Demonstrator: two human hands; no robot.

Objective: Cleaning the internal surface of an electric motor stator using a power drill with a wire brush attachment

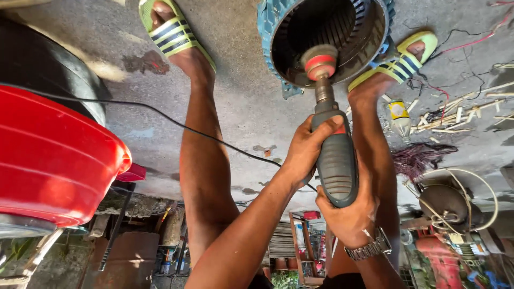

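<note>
Both hands are wrapped around a grey corded power tool (336, 160), the left hand (306, 150) up near the neck with fingers closed round it, the right hand (348, 214) gripping the back end, watch on that wrist. The tool carries a red-capped wire cup brush (319, 63) and the brush sits right at the lower inside rim of a blue-painted motor stator housing (326, 37) lying on the concrete floor (241, 80), between the person's two feet. Biggest worry to me: those feet are in open green striped slides (174, 32), bare legs either side, so if the brush grabs the slotted laminations and kicks back, it looks likely to swing straight at a shin or toes. The housing doesn't seem clamped, just wedged by a foot, so it could spin or skid. The black cord (160, 115) runs across the left leg, easy to snag or get pulled into the brush. Loose wires and scraps on the right could get flung too. Can't tell whether there's eye protection. A red tub (53, 160) sits off to the left, well apart.
</note>
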